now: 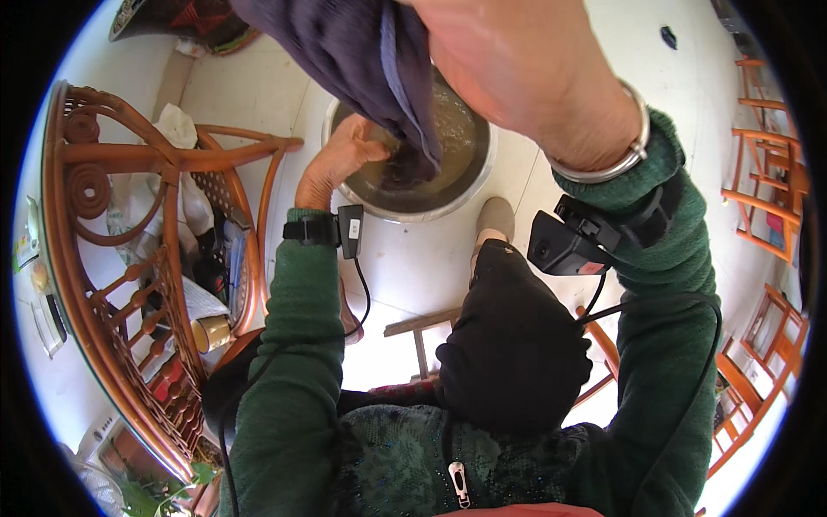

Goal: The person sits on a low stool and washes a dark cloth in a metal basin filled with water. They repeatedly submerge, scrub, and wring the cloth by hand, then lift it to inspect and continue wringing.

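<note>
A wide metal basin [413, 212] with cloudy water stands on the tiled floor before me. Dark purple wet cloth [362, 64] hangs from the top of the view down into the basin, its lower end at the water. My right hand [517, 71], raised high and close to the camera, is at the upper part of the cloth; its fingers are cut off by the frame's top edge. My left hand [352, 145] is over the basin's left side, beside the cloth's lower end, with its fingers bent. Whether it grips the cloth cannot be made out.
A rattan table [116, 155] with bags and a cup [212, 333] on its lower shelf is at the left. Wooden chairs [765, 194] line the right side. A dark container [181, 22] is at the upper left. My shoe [496, 218] is near the basin.
</note>
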Demonstrator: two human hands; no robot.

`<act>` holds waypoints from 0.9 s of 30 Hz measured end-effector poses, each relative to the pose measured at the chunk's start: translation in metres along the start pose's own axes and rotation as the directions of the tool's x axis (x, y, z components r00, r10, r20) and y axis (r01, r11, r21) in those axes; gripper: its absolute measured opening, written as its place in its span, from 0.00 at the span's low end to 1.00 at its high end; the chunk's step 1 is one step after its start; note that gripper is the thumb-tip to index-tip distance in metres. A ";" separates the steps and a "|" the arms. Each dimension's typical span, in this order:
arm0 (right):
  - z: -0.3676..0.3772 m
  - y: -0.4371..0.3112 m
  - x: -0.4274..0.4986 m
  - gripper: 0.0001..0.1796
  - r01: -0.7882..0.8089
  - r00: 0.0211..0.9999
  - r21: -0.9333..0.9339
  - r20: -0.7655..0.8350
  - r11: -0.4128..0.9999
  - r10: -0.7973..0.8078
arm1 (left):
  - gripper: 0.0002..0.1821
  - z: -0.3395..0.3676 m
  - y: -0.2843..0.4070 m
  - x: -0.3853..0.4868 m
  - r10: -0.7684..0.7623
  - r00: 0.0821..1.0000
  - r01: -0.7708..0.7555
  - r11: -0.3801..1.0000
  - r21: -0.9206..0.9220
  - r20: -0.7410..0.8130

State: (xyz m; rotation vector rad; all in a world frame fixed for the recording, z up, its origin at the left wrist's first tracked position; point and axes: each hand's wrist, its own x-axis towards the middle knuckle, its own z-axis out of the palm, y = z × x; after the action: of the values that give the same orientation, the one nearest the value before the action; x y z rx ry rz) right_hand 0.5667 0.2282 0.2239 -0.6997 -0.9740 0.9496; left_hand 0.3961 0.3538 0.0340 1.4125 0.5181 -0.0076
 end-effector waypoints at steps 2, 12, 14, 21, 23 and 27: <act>0.009 -0.021 0.009 0.15 0.063 0.998 -0.058 0.014 0.996 -0.062 | 0.40 0.006 0.017 -0.002 -0.001 0.998 0.001 1.000 -0.003 0.061; -0.016 0.006 0.026 0.15 0.154 0.972 -0.340 -0.117 0.928 -0.204 | 0.18 0.023 -0.011 0.005 0.039 0.997 -0.044 0.997 0.070 0.065; -0.046 0.036 0.020 0.15 0.045 0.961 -0.347 -0.240 0.937 -0.135 | 0.17 0.009 -0.035 0.009 -0.061 0.977 0.060 0.998 -0.015 -0.205; -0.150 0.172 -0.093 0.14 -0.601 0.590 -0.017 -0.684 0.799 0.429 | 0.14 -0.024 -0.106 0.010 -0.205 0.815 0.245 0.970 0.001 -0.542; -0.160 0.208 -0.119 0.14 -0.667 0.506 0.127 -0.646 0.734 0.571 | 0.19 -0.021 -0.117 0.014 -0.134 0.850 0.239 0.960 0.146 -0.510; -0.161 0.251 -0.147 0.18 -0.824 0.439 -0.006 -0.637 0.566 0.633 | 0.23 -0.013 -0.119 0.022 0.016 0.860 0.243 0.865 0.439 -0.509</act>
State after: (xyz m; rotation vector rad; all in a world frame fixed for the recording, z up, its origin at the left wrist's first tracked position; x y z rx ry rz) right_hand 0.5916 0.1914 -0.1051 -1.6988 -0.1996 1.2331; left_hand 0.3749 0.3512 -0.0855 1.8931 1.0969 0.1422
